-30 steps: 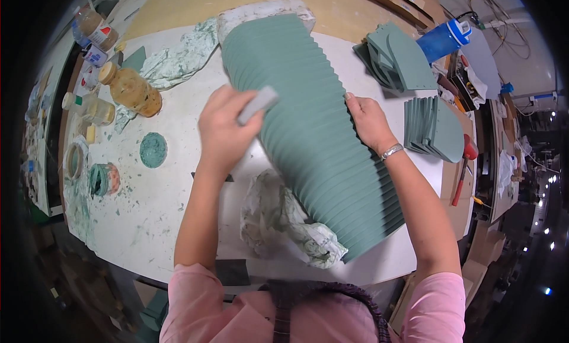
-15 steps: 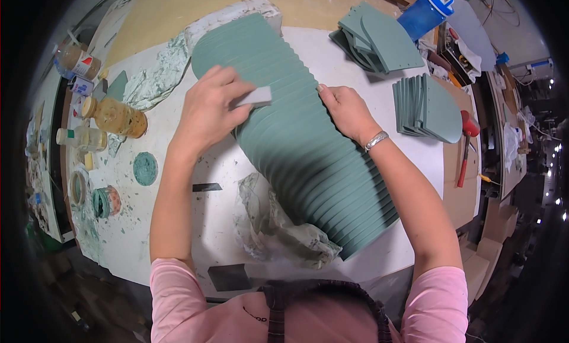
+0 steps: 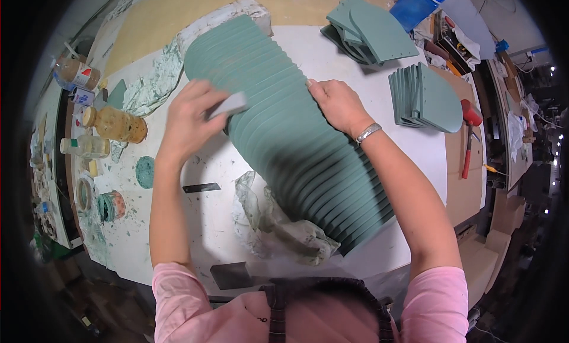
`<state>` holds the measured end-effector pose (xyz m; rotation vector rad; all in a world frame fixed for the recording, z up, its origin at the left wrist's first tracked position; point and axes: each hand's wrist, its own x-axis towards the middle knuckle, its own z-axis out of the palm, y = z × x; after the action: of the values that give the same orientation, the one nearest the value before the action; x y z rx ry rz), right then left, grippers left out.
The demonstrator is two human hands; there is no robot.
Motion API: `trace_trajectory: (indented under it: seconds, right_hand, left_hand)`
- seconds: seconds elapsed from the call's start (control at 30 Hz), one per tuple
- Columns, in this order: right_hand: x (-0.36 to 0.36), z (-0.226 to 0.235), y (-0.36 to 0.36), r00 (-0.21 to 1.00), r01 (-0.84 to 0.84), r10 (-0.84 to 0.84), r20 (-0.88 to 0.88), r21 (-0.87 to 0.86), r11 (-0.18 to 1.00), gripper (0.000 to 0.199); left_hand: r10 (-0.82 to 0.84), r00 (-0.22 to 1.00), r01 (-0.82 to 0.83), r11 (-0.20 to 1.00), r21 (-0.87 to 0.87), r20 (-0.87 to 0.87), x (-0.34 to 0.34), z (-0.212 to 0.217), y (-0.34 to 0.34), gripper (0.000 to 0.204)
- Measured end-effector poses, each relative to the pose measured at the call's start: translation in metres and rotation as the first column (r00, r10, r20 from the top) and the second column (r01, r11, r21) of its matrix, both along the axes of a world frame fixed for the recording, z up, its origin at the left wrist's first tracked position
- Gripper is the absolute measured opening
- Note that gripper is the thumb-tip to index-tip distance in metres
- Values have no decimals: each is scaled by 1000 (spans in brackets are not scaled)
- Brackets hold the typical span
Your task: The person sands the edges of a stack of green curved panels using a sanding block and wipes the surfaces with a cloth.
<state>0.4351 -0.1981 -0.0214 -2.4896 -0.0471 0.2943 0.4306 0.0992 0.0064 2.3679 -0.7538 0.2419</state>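
A long row of green panels (image 3: 267, 124) with rounded ends lies overlapped at a slant across the white table. My left hand (image 3: 188, 119) pinches a small light-grey block (image 3: 229, 105) against the panels' rounded left edge; the fingers are slightly blurred. On the opposite edge, my right hand (image 3: 341, 106) grips the panels, its thumb at the rim and its other fingers partly hidden. Under the row's near end sits crumpled plastic wrapping (image 3: 252, 215). A white wrapped bundle (image 3: 228, 14) props up the far end.
Two more stacks of green panels (image 3: 379, 38) stand at the far right, near a blue bottle (image 3: 413, 10) and a red mallet (image 3: 470, 114). Along the left are a jar of amber liquid (image 3: 118, 125) and a green-smeared jar (image 3: 110, 205). A dark blade (image 3: 201, 188) and dark block (image 3: 231, 276) lie nearer.
My left hand has moved with the grey block a little left and down along the panel edge. My right hand keeps its hold; the whole view has shifted slightly.
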Motion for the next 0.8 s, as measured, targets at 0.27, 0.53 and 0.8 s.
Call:
trace_trajectory:
  seconds: [0.27, 0.53, 0.8]
  right_hand:
    - [3, -4, 0, 1000, 5, -5, -3, -33, 999, 61]
    - [3, 0, 8, 999, 17, -19, -43, -48, 999, 62]
    - [-3, -1, 0, 999, 38, -38, 11, -27, 999, 61]
  left_hand:
    - [124, 992, -129, 970, -204, -40, -38, -14, 15, 26]
    - [86, 989, -60, 976, -207, 122, -3, -22, -39, 27]
    - [120, 974, -162, 962, -218, -195, -58, -21, 10, 26]
